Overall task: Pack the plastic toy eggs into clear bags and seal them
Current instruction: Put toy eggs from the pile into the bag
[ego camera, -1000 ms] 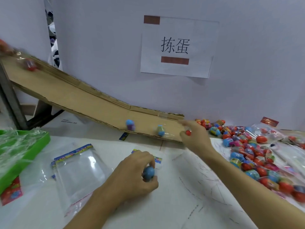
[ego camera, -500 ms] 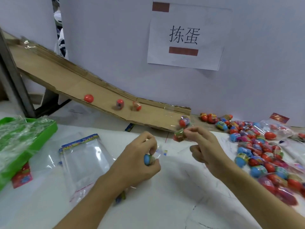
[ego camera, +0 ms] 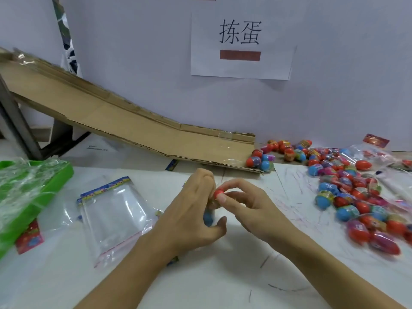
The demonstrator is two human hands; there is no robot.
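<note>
Both hands have met above the white table (ego camera: 200, 286): right hand (ego camera: 249, 206) pinches a red egg (ego camera: 218, 193) against the left hand (ego camera: 191, 217), which grips a blue egg (ego camera: 208, 216). Cardboard ramp (ego camera: 124, 128) now empty; clear bags (ego camera: 113, 217) lie left, loose eggs (ego camera: 347, 188) right.

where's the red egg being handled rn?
Head view, centre: the red egg is pinched in the right hand, pressed against the left hand, just below the cardboard ramp.

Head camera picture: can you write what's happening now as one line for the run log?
left hand: holds blue plastic egg | right hand: pinches red plastic egg | empty clear bags: flat on white table
</note>
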